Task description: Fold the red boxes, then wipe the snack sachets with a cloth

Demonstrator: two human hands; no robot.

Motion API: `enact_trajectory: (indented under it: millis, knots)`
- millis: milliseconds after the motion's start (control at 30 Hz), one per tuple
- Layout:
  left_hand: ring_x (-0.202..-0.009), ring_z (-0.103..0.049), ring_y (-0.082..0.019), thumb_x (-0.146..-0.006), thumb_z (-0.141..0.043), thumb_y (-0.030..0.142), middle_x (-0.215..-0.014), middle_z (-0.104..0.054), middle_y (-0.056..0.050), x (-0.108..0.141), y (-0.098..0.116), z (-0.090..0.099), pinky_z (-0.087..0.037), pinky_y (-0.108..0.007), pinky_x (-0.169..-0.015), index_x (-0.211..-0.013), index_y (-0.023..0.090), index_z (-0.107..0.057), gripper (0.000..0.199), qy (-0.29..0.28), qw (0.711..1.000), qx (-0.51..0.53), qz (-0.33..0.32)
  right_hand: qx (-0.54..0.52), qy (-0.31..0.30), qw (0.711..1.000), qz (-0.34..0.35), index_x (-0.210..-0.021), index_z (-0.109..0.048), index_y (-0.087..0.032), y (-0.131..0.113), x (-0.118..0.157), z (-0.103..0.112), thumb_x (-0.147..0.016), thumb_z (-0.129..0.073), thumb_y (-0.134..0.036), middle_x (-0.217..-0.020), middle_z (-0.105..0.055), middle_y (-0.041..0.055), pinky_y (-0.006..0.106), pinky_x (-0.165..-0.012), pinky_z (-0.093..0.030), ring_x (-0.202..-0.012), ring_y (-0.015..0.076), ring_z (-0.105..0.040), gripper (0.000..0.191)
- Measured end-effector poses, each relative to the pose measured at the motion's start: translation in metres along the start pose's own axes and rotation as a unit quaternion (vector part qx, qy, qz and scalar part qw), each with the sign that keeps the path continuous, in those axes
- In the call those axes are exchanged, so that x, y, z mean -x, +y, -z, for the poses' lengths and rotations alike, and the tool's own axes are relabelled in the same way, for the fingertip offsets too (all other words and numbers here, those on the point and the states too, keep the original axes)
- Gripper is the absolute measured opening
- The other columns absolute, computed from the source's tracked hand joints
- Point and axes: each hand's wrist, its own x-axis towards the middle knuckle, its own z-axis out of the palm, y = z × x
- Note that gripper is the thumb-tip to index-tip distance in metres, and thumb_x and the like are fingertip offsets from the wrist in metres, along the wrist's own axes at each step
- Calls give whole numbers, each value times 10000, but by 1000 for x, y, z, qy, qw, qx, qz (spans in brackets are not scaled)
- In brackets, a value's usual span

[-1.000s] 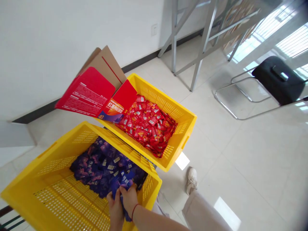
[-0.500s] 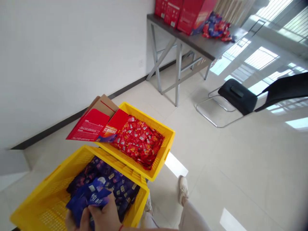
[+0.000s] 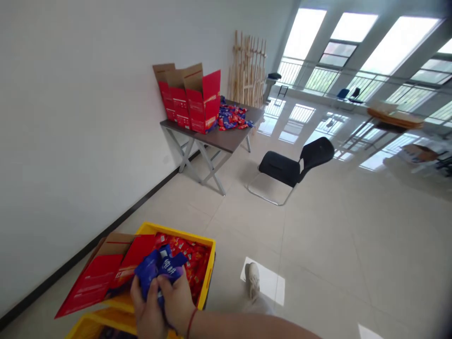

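Several blue snack packets (image 3: 153,270) are bunched between my two hands, with white lettering on one of them. My left hand (image 3: 148,303) wraps them from the left. From the right, my right hand (image 3: 179,299), with a red string on the wrist, grips the same bunch. Beneath and beyond the hands is a yellow crate (image 3: 209,278) of red packets (image 3: 192,249). A red cardboard carton (image 3: 102,275) with open flaps rests at its left side. At the bottom edge, a nearer yellow crate (image 3: 83,326) with dark packets shows only in part.
By the wall, a dark table (image 3: 226,141) bears open red cartons (image 3: 189,106) and a pile of red and blue packets (image 3: 233,117). A black chair (image 3: 282,167) stands right of it. Wooden easels (image 3: 247,70) lean behind. One shoe (image 3: 253,278) is on the tiled floor.
Both hands, closed on the blue packets, have risen out of the nearer crate and now hover by the red-packet crate. The view has swung up towards the table and windows.
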Motion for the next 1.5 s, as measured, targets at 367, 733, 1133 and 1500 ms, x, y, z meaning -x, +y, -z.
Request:
enact_trajectory:
  millis: [367, 733, 1133, 1500]
  knots:
    - [-1203, -549, -271, -788, -570, 557, -1339, -564, -65, 20, 100, -252, -438, -373, -1005, -1342, 297, -451, 624, -101, 991, 86, 16, 47, 61, 995, 68, -947, -621, -209, -180, -157, 133, -747, -642, -358, -915, -721, 55, 348, -838, -514, -890, 231, -672, 250]
    - [-1219, -548, -251, -805, -578, 501, -1333, -577, -72, -42, 177, -420, -413, -351, -1039, -1327, 269, -458, 584, -136, 982, 129, -8, 73, 58, 993, 78, -915, -644, -186, -278, -319, 173, -748, -625, -442, -916, -733, 96, 374, -820, -506, -857, 260, -681, 306]
    - [-1198, -561, -243, -833, -567, 412, -1296, -603, -81, -233, 281, -621, -417, -350, -1032, -1311, 247, -480, 513, -209, 970, 116, -48, 72, 118, 983, 124, -902, -642, -212, -355, -595, 145, -775, -595, -450, -930, -723, 80, 352, -836, -498, -880, 246, -672, 274]
    - [-1210, -557, -236, -845, -561, 365, -1300, -606, -79, -359, 358, -775, -406, -353, -1041, -1293, 241, -509, 468, -179, 976, 109, -54, 120, 122, 980, 104, -959, -634, -162, -420, -806, 135, -857, -619, -400, -900, -701, 50, 339, -773, -517, -842, 204, -666, 259]
